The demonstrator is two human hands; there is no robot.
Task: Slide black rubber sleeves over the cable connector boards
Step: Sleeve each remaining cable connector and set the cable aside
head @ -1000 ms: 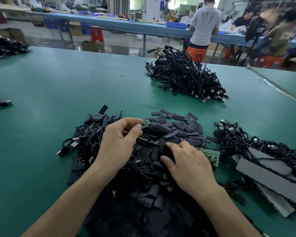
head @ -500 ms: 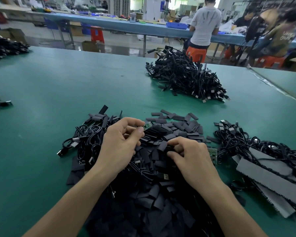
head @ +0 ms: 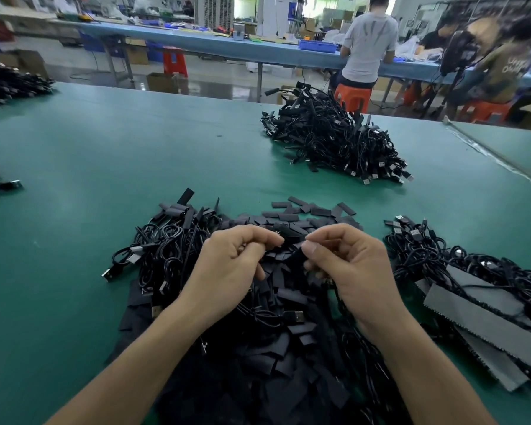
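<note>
A heap of flat black rubber sleeves (head: pixel 292 348) covers the green table (head: pixel 135 154) in front of me, mixed with black cables (head: pixel 163 243). My left hand (head: pixel 227 268) has its fingers curled and pinches the end of a cable's connector board, which is mostly hidden by the fingers. My right hand (head: pixel 350 265) pinches a black sleeve (head: pixel 296 259) between thumb and fingers. The two hands are close together above the heap, fingertips nearly meeting.
A big pile of finished black cables (head: pixel 334 139) lies at the back right. More cables (head: pixel 442 256) and grey foam strips (head: pixel 485 320) lie on the right. Smaller cable piles sit at the left edge (head: pixel 0 179). People work at a blue bench (head: pixel 258 53) behind.
My right hand has lifted off the sleeve heap with a sleeve pinched and moved up toward my left hand. The green board by my right hand is no longer visible.
</note>
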